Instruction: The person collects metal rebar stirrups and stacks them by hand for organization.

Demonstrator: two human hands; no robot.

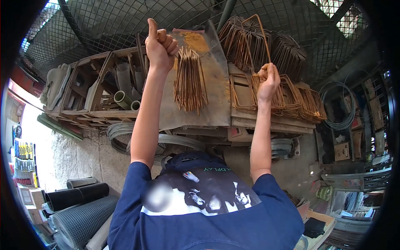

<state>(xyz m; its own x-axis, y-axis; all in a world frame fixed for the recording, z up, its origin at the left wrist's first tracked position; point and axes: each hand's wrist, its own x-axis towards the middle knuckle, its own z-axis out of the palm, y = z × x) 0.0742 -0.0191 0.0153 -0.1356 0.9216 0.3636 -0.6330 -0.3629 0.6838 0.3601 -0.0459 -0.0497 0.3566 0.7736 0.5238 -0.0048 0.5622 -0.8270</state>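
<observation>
My left hand (pixel 161 46) is raised with its thumb pointing up and its fingers curled closed; nothing shows in it. Just right of it, a bundle of thin rusty rods (pixel 189 81) lies on the metal sheet (pixel 218 98). My right hand (pixel 268 81) pinches a bent rusty wire frame (pixel 265 37), which stands up above the fingers. Around and beyond that hand, rectangular rusty frames (pixel 241 92) lie on the bench. More bent frames (pixel 235 41) are piled behind them.
Wooden crates with tubes (pixel 122 99) stand at the left. Wire coils (pixel 179 141) lie under the bench, and another coil (pixel 341 106) is at the right. Rolled mesh (pixel 85 221) sits at lower left. A lattice fence (pixel 112 21) runs behind.
</observation>
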